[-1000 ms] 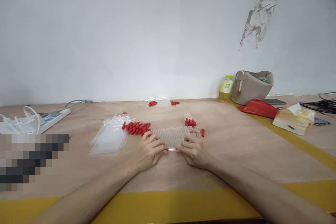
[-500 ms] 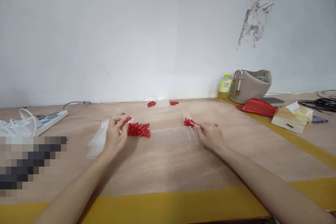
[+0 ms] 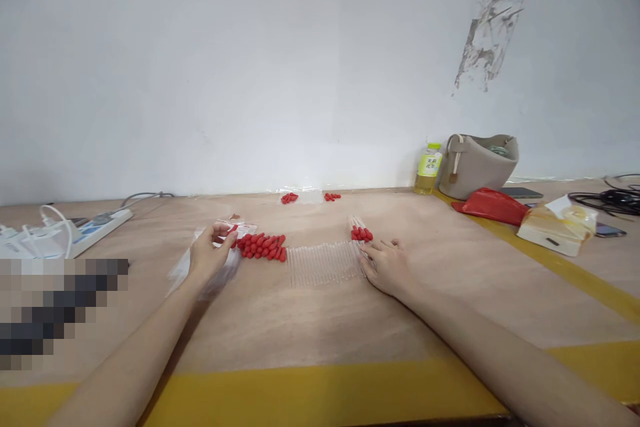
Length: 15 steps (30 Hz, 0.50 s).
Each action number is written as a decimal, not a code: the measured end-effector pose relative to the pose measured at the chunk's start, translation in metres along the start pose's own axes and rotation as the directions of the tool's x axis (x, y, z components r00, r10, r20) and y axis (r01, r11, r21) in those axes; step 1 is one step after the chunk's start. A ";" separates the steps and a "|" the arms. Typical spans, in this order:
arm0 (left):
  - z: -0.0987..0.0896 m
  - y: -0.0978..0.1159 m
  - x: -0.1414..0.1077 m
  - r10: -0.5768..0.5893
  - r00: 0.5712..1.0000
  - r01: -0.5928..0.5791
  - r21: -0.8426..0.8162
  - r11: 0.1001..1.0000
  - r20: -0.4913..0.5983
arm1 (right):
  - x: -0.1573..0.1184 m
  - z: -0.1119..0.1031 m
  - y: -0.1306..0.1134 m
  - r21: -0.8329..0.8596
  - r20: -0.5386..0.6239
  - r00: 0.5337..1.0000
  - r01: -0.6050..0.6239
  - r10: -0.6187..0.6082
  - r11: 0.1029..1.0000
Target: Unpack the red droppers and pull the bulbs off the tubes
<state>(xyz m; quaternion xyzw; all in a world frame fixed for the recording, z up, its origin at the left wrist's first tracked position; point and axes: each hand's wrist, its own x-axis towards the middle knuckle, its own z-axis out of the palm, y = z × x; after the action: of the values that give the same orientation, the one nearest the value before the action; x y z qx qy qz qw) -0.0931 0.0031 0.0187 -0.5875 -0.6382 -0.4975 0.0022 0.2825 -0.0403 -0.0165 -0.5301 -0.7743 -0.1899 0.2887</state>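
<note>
Plywood table [image 3: 320, 320], yellow tape along the edge, white wall behind. Left hand [image 3: 207, 255] pinches a plastic bag [image 3: 200, 265]; right hand [image 3: 387, 265] lies open-fingered by the clear tubes [image 3: 323, 263].

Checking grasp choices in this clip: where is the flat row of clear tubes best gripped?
Probably at its two short ends, squeezed inward from left and right. The row of clear glass tubes lies flat, side by side; the right hand already rests at its right end, and loose tubes could scatter otherwise.

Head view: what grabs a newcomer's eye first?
The heap of red caps at table centre, vivid against the pale wood, beside a row of clear tubes lying flat. The left hand lifts a clear plastic bag left of the caps; the right hand rests at the row's right end. A red pouch lies far right.
</note>
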 end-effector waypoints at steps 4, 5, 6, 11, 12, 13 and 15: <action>0.003 -0.004 0.002 -0.013 1.000 0.012 0.046 0.999 0.019 | -0.001 0.000 -0.001 0.021 -0.007 1.000 0.023 -0.023 1.000; 0.004 -0.006 0.003 -0.019 1.000 0.018 0.056 0.998 0.020 | -0.001 -0.001 -0.001 0.027 -0.006 1.000 0.028 -0.028 0.999; 0.005 -0.008 0.004 -0.026 0.999 0.024 0.069 0.997 0.025 | -0.001 -0.002 -0.001 0.032 -0.004 0.999 0.034 -0.034 0.999; 0.010 -0.016 0.008 -0.057 0.990 0.042 0.114 0.993 0.128 | 0.000 -0.005 -0.003 0.050 0.005 0.998 0.061 -0.061 0.997; 0.009 -0.017 0.008 -0.059 0.988 0.044 0.109 0.993 0.139 | 0.000 -0.005 -0.003 0.052 0.001 0.998 0.059 -0.059 0.997; 0.009 -0.017 0.008 -0.061 0.988 0.047 0.103 0.994 0.140 | 0.000 -0.005 -0.003 0.055 -0.005 0.998 0.056 -0.056 0.997; 0.007 -0.018 0.008 -0.069 0.990 0.057 0.098 0.994 0.120 | 0.000 -0.006 -0.002 0.064 -0.021 0.999 0.044 -0.043 0.997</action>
<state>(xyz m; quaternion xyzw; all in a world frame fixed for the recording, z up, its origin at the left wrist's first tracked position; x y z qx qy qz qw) -0.1049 0.0175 0.0084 -0.5959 -0.6781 -0.4296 -0.0251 0.2826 -0.0449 -0.0120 -0.5018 -0.7885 -0.1761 0.3090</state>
